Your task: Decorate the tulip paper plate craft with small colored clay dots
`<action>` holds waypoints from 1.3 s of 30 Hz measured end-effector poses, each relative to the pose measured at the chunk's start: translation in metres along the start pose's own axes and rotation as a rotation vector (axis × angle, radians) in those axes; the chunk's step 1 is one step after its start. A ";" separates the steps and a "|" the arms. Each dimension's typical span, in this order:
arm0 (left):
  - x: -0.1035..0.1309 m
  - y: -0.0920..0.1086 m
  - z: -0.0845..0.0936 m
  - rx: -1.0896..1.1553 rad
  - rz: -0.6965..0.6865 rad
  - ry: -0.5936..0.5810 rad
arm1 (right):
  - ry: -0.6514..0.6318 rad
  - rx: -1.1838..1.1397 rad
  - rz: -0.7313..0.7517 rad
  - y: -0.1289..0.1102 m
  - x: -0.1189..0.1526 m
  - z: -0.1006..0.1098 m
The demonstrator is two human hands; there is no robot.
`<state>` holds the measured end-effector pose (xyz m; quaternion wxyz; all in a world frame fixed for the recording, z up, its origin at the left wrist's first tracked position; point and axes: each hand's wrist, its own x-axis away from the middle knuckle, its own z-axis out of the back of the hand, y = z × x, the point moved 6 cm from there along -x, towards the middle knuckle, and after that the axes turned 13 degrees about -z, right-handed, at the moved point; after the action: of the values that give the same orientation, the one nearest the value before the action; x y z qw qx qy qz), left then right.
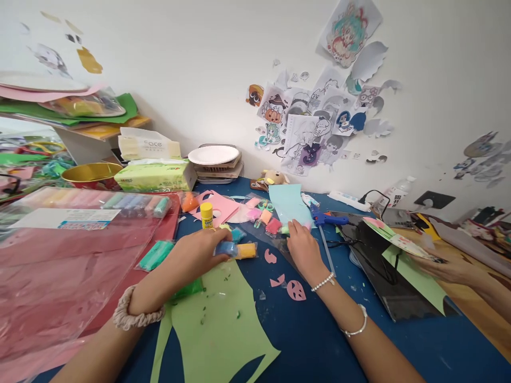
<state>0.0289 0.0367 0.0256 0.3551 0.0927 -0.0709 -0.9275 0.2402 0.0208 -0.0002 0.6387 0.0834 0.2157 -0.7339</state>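
- Far left: a clear bag [67,271] is lying flat, with a row of wrapped colour sticks [131,202] showing along its upper edge.
- Beside it: a teal packet [156,255] is lying apart, apparently sealed.
- Left hand [199,247]: thumb and fingers are closing around a blue packet [227,248], holding it above the green sheet [223,319]. A yellow packet [247,250] is sitting end-on against the blue one; whether the two are joined is unclear.
- Behind this hand: a glue stick [206,214] is standing upright, its yellow cap fitted.
- Centre: pink cut-outs [296,290] are lying loose. Cutting appears at least partly done, since the green sheet is also showing curved edges; fixing these pieces appears outstanding.
- Right hand [302,244]: fingers are bending down beside the small packets [273,227], at the light-blue sheet [285,199]; its grip cannot be determined. These packets are appearing wrapped, so using their contents seems outstanding.
- Right: a blue glue gun [331,218] is resting near this hand.
- Far right: a second person's hand [443,265] is supporting a decorated piece [395,239].
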 end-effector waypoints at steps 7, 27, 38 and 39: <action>-0.006 0.019 0.006 0.025 -0.141 0.160 | -0.028 -0.132 0.127 -0.031 0.008 0.019; -0.012 0.000 -0.032 -0.034 -0.100 0.160 | 0.047 -0.122 0.041 -0.001 -0.008 -0.007; -0.014 0.004 -0.027 0.007 -0.080 0.158 | 0.062 -0.029 0.050 -0.021 -0.021 -0.008; -0.014 0.003 -0.027 0.017 -0.075 0.164 | 0.045 -0.056 0.088 -0.026 -0.019 -0.007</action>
<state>0.0471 0.0416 0.0014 0.3238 0.1738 -0.0462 -0.9289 0.2175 0.0433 0.0069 0.6674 0.0912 0.2466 -0.6967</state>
